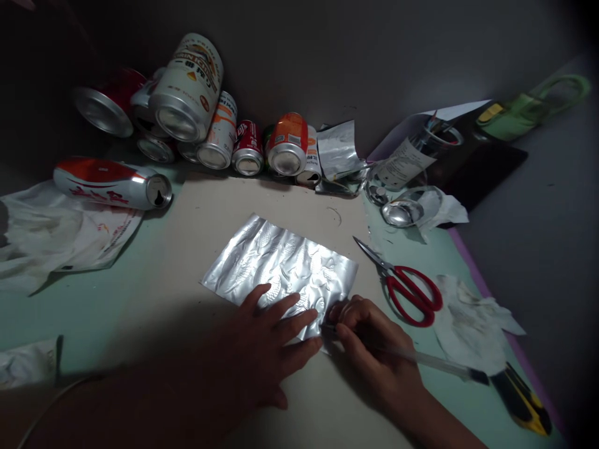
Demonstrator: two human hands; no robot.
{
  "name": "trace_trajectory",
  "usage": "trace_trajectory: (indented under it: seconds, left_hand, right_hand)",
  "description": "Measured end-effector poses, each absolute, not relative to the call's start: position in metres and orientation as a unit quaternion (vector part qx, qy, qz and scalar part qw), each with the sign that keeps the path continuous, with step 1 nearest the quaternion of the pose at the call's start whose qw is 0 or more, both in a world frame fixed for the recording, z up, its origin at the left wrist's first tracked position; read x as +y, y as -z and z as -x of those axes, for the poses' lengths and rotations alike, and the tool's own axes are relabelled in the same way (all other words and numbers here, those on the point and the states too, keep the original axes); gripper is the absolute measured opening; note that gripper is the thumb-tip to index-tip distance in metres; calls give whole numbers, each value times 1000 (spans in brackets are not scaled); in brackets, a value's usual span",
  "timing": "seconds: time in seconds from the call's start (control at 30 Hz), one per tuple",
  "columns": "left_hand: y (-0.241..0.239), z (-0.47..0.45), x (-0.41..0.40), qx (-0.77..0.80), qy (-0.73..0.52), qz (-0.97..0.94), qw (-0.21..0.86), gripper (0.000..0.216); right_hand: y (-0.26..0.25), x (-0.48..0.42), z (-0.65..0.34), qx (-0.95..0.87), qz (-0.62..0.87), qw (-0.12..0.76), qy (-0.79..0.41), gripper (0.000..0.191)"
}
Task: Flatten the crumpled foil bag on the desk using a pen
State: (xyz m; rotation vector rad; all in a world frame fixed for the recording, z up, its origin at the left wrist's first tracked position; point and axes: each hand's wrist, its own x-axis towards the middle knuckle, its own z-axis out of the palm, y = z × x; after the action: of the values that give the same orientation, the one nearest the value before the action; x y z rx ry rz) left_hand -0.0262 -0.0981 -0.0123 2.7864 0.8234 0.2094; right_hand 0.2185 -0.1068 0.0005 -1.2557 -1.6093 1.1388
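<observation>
A sheet of thin silvery metal (pixel 285 268) with an embossed relief lies on a pale board (pixel 178 243). My left hand (pixel 271 337) rests on its near edge, fingers spread flat against the metal. Beside the sheet's lower right corner, my right hand (pixel 374 349) grips a slim, clear pen-like tool (pixel 430 362) with a dark end, its tip close to the metal. The exact kind of tool cannot be made out. Red-handled scissors (pixel 414 293) lie just right of the sheet, blades pointing away from me.
Several drink cans (pixel 187 93) are stacked along the wall. Another can (pixel 112 183) lies on its side at left near crumpled tissue (pixel 42 231). At right are a pen cup (pixel 407 162), a cut can bottom (pixel 403 212), tissue (pixel 472 324) and a yellow-black cutter (pixel 521 399).
</observation>
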Motion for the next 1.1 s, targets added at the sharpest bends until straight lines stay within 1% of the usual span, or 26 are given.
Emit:
trace_trajectory:
  seconds: [0.13,0.3,0.43,0.53,0.67,0.87,1.1]
  left_hand:
    - [13,25,-98,280,-66,-951,114,90]
    - [13,25,-99,282,-69,-951,107,92]
    - [11,25,-99,282,-67,-951,104,90]
    - [10,25,-99,277,-61,-953,103,92]
    - [13,25,-99,282,-80,-950,112,93]
    - [21,26,-97,255,-92,-956,115,92]
    - [20,27,-97,254,-93,-956,113,91]
  right_hand:
    - [-3,-105,-219,-625,493,384,-468,22]
    - [-2,-105,-221,-653,478,363,-463,24]
    - [-2,-105,-221,-672,467,355,-453,22]
    - [-3,-106,-221,-684,465,350,-439,21]
    - [-3,-106,-221,-695,457,340,-438,22]
    - [-3,-105,-222,-693,455,341,-443,23]
    - [1,-106,-223,-688,458,341,-448,22]
